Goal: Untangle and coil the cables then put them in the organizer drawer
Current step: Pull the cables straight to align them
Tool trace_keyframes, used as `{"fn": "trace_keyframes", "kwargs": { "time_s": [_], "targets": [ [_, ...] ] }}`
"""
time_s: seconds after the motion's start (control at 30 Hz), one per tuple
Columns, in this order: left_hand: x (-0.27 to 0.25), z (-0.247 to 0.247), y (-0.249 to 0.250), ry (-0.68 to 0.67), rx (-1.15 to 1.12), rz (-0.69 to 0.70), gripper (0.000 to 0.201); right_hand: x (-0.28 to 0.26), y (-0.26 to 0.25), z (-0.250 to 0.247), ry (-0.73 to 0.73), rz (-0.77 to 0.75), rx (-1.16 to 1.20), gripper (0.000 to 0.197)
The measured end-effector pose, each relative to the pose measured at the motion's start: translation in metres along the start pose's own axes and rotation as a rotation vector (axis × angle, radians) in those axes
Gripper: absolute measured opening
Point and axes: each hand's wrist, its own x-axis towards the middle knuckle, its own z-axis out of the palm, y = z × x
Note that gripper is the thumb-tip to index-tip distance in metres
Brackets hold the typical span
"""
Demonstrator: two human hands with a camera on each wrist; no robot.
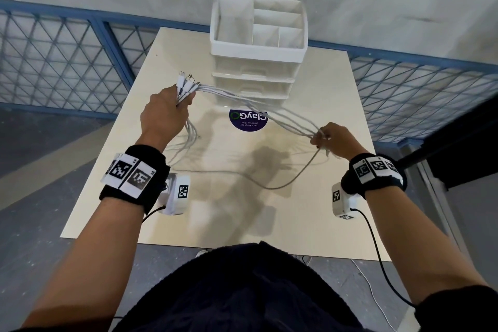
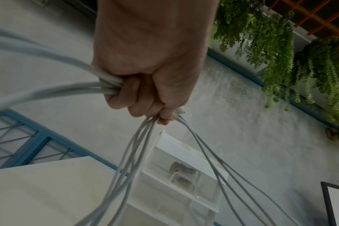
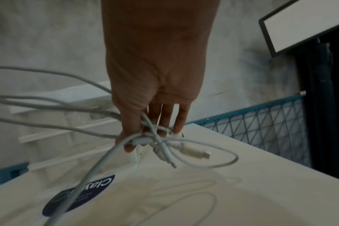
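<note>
Left grip [image 1: 167,108] clenched round the white cables [image 1: 242,101] just behind their plugs (plugs aimed away, toward the organizer [image 1: 257,43]); right grip [image 1: 332,137] pinching their tangled ends. Strands strung left to right above the pale tabletop [image 1: 310,210]. Beyond, blue mesh fencing [image 1: 62,54] and grey wall.

Smooth white plastic-sheathed cables [image 1: 242,101]
</note>
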Motion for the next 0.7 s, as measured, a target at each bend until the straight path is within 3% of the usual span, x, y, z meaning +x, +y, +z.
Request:
{"fn": "trace_keyframes", "kwargs": {
  "time_s": [0.13,0.3,0.43,0.53,0.6,0.7],
  "targets": [
    [0.000,-0.002,0.004,0.030,0.032,0.043,0.035,-0.003,0.013,0.015,-0.047,0.036,-0.150,0.030],
    [-0.002,0.002,0.014,0.025,0.029,0.043,0.036,-0.008,0.019,0.035,0.055,0.089,-0.011,0.041],
    [0.004,0.000,0.010,0.065,-0.031,0.082,0.039,-0.009,0.028,0.041,0.134,0.031,0.239,0.025],
    [0.009,-0.010,0.012,0.142,-0.094,0.092,0.042,-0.012,0.047,0.046,0.162,0.105,0.301,0.021],
    [0.014,-0.016,0.014,0.132,-0.078,0.110,0.042,-0.016,0.057,0.050,0.111,0.133,0.268,0.012],
    [0.013,-0.014,0.024,0.052,-0.006,0.175,0.035,-0.018,0.057,0.059,-0.029,0.165,0.205,0.015]
  ]
}}
